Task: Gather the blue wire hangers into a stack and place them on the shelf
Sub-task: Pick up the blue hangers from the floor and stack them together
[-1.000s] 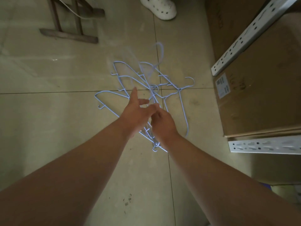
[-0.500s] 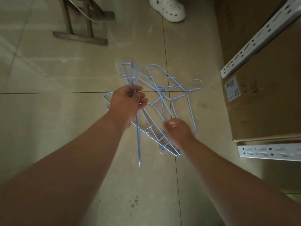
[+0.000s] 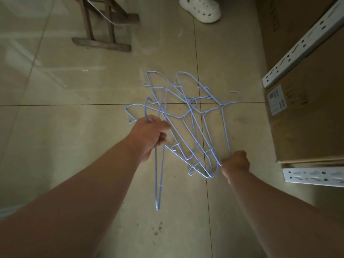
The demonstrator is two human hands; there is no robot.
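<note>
Several blue wire hangers [image 3: 193, 116] lie tangled on the tiled floor at the middle of the view. My left hand [image 3: 149, 135] is shut on one blue hanger [image 3: 159, 175], held near its hook, with the body hanging down toward me. My right hand [image 3: 235, 162] is closed on the near corner of a hanger [image 3: 225, 127] at the pile's right side, which still rests in the tangle. The metal shelf frame [image 3: 305, 41] stands at the right.
A large cardboard box [image 3: 307, 116] sits in the shelf at the right, above a perforated metal rail [image 3: 314, 176]. A wooden stand's base [image 3: 101, 43] is at the top left. A white clog [image 3: 202, 8] rests at the top.
My left hand has lifted its hanger nearer to me, so it dangles lower. My right hand moved right and closed on a hanger at the pile's right edge.
</note>
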